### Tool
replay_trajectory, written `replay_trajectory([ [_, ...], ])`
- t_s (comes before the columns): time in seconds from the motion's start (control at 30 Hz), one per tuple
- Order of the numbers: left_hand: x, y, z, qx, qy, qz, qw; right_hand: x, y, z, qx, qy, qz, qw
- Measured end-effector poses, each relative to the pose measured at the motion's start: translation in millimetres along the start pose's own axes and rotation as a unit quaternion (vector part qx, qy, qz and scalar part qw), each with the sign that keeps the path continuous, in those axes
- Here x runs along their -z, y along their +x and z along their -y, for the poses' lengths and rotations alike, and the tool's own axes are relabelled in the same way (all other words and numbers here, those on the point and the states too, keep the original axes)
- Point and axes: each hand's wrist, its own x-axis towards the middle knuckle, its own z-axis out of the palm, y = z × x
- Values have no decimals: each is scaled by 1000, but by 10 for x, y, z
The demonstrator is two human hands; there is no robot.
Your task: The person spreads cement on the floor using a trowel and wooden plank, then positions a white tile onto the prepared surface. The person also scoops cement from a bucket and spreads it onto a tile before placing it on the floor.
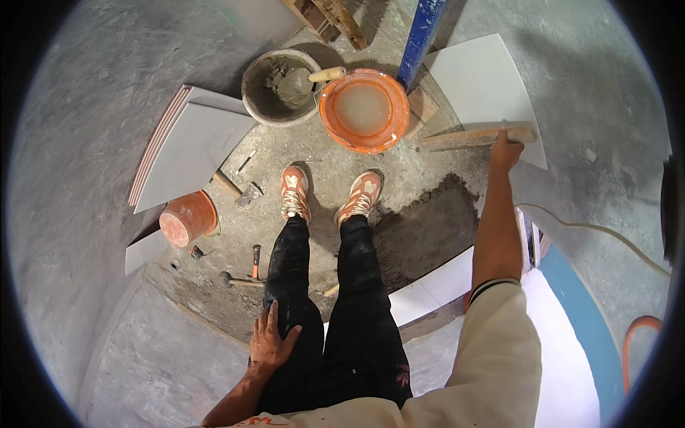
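Note:
My right hand (506,151) reaches far out to the right and grips a long wooden board (460,138) near its right end. Behind that board, a large white tile (481,78) leans against the grey wall. My left hand (273,341) lies on my left thigh with its fingers stretched out and holds nothing. Ahead of my feet stands an orange bucket (366,142) of cloudy water. Beside it a grey tub (258,107) holds wet mortar, with a wooden-handled trowel (330,73) resting at its rim.
Several white tiles (196,146) lean on the left wall, near an overturned orange bucket (188,219). A hatchet (247,194), a hammer (256,260) and a mallet (239,281) lie on the floor. Dark mortar (428,232) covers ground right of my feet. A blue level (421,39) stands ahead.

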Motion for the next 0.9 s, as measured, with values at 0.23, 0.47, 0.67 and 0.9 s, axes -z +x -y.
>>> replay_trajectory([
  [0.23,-163,20,4,28,-19,13,999,882,-1336,847,213,92,64,971],
  [0.47,-132,48,-2,29,-58,26,998,1626,-1948,2049,283,207,74,933],
  [0.67,-163,64,127,39,-75,33,996,1608,-2296,2539,394,189,87,895],
  [0.9,-89,106,237,42,-104,45,993,1227,-3212,2505,355,247,335,837],
])
